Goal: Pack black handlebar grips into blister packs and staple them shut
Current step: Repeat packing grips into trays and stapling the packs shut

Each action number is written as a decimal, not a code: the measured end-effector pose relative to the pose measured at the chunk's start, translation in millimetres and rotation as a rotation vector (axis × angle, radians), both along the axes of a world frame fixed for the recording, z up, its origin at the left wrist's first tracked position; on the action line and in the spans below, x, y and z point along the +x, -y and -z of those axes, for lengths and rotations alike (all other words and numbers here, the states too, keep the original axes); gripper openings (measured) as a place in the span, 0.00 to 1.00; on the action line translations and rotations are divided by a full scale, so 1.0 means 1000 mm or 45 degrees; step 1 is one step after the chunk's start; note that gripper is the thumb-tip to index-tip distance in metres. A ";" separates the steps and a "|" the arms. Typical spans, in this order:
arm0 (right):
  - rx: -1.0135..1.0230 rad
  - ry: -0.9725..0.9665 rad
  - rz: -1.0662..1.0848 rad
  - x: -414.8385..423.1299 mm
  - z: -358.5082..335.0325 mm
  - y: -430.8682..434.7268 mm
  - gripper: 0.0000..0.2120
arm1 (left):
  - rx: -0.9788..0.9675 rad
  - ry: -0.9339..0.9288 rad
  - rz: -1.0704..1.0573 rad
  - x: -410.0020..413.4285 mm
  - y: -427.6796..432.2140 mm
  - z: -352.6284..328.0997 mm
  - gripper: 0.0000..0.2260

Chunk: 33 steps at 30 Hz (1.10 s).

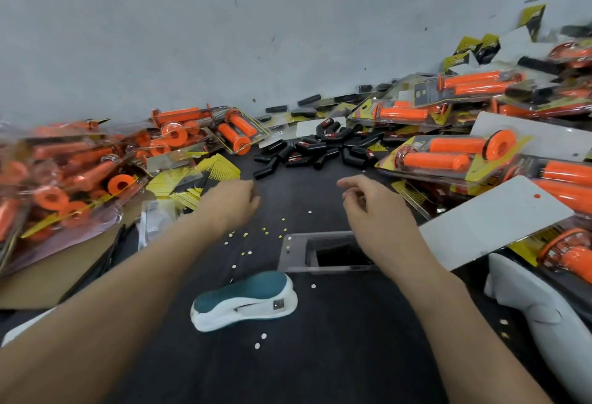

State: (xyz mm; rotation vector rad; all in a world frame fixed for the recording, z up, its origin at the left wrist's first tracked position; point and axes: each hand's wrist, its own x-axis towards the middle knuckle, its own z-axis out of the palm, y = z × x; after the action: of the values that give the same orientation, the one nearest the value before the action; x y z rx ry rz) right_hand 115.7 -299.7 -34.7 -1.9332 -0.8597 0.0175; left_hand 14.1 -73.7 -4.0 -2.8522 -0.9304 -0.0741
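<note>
Black handlebar grips (307,147) lay heaped unpacked at upper centre (filled packs (448,153) around showed orange), stapler (246,301) untouched, left hand (230,201) and right hand (371,205) loosely curled, empty.

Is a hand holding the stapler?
No, the stapler lies by itself on the table, with the left hand and right hand both apart from it.

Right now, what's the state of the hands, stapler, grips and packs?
left hand: loosely curled, empty, over the table.
right hand: loosely curled, empty.
stapler: lying on the table, untouched.
black grips: loose pile, unpacked.
orange grip packs: filled, heaped on both sides.
rectangular opening: uncovered.
</note>
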 end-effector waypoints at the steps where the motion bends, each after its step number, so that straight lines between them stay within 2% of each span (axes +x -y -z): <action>1: -0.002 -0.002 0.003 -0.001 0.000 -0.002 0.13 | 0.152 -0.084 -0.042 -0.011 -0.013 0.003 0.14; 4: 0.023 -0.011 0.010 -0.005 0.001 -0.010 0.14 | 0.469 -0.343 -0.044 -0.035 -0.040 0.014 0.18; 7: 0.053 -0.018 0.002 -0.008 0.001 -0.015 0.14 | 0.594 -0.438 -0.030 -0.045 -0.056 0.021 0.22; 10: 0.027 -0.023 0.001 -0.007 0.002 -0.017 0.14 | 0.681 -0.421 -0.024 -0.048 -0.060 0.021 0.23; 14: 0.031 -0.038 0.011 0.000 0.004 -0.013 0.13 | 0.785 -0.391 -0.015 -0.045 -0.061 0.022 0.20; 23: 0.045 -0.050 0.015 0.008 0.007 -0.003 0.14 | 0.827 -0.298 0.040 -0.045 -0.055 0.020 0.13; 25: 0.053 -0.048 0.029 0.009 0.006 -0.001 0.14 | 0.782 -0.123 0.091 -0.046 -0.049 0.009 0.12; 26: 0.060 -0.043 0.046 0.009 0.005 0.000 0.14 | 0.748 0.046 0.133 -0.046 -0.044 0.001 0.11; 29: 0.154 -0.075 0.083 0.011 0.002 0.002 0.14 | 0.502 0.761 0.180 -0.043 -0.023 -0.025 0.08; 31: 0.262 -0.139 0.090 0.011 -0.001 0.003 0.15 | 0.005 1.185 0.129 -0.038 -0.001 -0.040 0.10; 33: 0.353 -0.258 0.052 0.010 -0.005 0.002 0.18 | -0.516 1.378 0.063 -0.032 0.023 -0.045 0.09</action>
State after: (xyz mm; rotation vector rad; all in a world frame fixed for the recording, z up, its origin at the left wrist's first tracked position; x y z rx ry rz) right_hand 126.0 -301.6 -30.2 -1.6560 -0.6510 0.0658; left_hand -18.0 -96.6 41.0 -3.1025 -1.0736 -1.7327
